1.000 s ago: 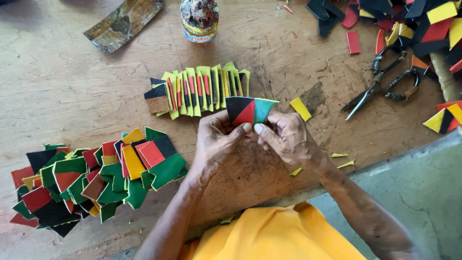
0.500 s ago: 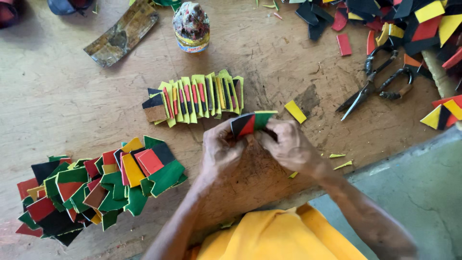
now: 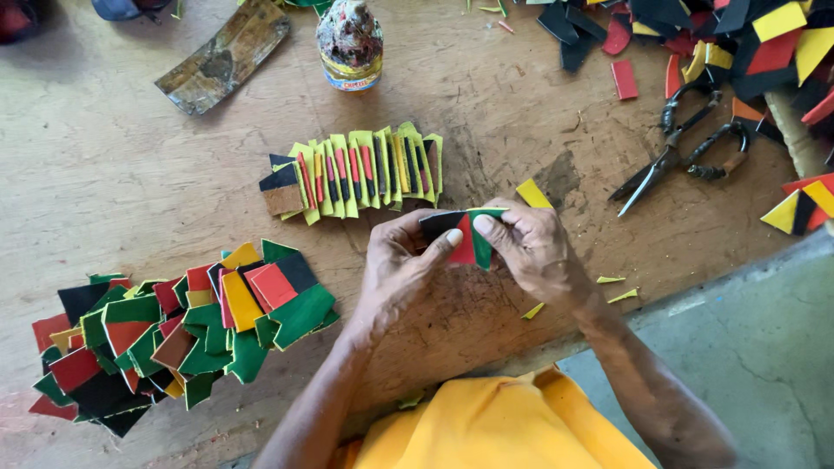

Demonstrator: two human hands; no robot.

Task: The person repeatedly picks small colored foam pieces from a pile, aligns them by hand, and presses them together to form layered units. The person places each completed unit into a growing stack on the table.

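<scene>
Pinching a small patch of black, red and green pieces, both hands meet above the middle of the desk in the head view. The left hand closes on the patch's black left end, thumb lying across the red part. The right hand closes on the green right end, thumb tip on top. So the patch sits between the two grips, held up off the wood, with a yellow scrap just behind it. A row of yellow-green folded pieces lies just beyond the hands. A pile of red, green, black and yellow pieces lies well to the left. Scissors rest to the right, and a bottle stands at the far edge.
</scene>
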